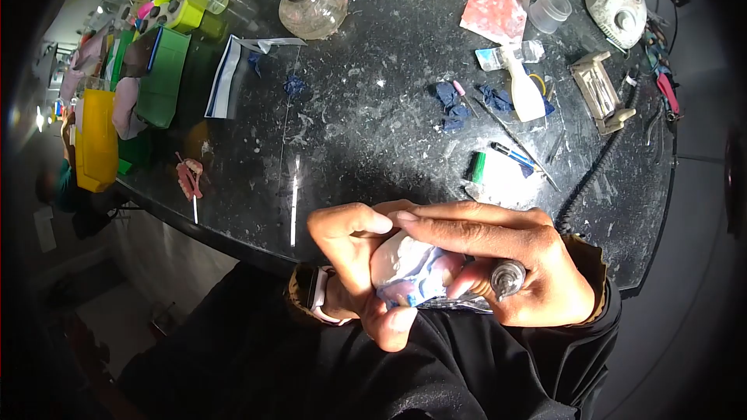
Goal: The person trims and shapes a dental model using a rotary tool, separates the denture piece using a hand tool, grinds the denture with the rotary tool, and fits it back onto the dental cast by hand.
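Low in the middle, in front of my dark clothing, both hands are closed around a dental cast [416, 268] of white and pinkish material with blue smears. My left hand [350, 257] grips its left side, with the thumb below and the fingers curled over the top. Across the top and right side lie the fingers of my right hand [521, 253]. That hand also holds what looks like a metal rotary handpiece [507, 278], its round ridged end showing beside the thumb. The rest of the handpiece is hidden, and so is the underside of the cast.
A pink denture piece [188, 176] lies left on the dark table [358, 132]. Further back are a glass burner bottle [313, 9], green bin [166, 78] and yellow bin [96, 140]. To the right are a white bottle [525, 93], metal frame [597, 93], pens [513, 155] and coiled cord [603, 159].
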Action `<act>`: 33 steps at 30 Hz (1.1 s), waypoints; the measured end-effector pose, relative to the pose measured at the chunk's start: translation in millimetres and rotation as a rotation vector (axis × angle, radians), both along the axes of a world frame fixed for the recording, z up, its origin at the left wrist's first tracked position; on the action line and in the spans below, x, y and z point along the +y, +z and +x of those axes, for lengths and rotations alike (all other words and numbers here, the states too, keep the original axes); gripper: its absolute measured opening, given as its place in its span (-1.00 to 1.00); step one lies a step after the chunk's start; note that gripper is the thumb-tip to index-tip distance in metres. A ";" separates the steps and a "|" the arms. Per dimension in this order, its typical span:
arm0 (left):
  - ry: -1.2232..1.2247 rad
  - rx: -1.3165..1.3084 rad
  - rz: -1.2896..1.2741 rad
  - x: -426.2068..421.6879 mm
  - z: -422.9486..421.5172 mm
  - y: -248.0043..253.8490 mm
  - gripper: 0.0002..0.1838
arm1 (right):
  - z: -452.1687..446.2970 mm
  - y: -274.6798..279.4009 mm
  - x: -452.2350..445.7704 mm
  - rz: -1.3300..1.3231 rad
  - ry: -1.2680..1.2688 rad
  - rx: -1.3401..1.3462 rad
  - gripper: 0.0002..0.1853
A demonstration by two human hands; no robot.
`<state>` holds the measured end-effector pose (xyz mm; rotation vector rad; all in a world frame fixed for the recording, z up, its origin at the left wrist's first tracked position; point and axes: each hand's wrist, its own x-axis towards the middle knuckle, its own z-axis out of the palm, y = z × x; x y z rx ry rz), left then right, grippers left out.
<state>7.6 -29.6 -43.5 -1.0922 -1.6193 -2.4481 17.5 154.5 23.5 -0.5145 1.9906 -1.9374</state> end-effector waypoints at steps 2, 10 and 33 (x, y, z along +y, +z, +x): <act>0.005 -0.007 -0.006 -0.1 2.5 -1.5 -0.24 | 0.8 0.4 0.0 0.004 0.001 -0.007 -0.40; -0.074 -0.018 0.027 -1.6 4.6 -7.5 -0.24 | 4.6 2.4 -3.6 0.011 -0.042 -0.008 -0.36; -0.020 -0.750 -0.002 -1.9 -3.3 11.8 -0.35 | -1.7 -12.2 -8.7 0.174 -0.163 0.180 -0.49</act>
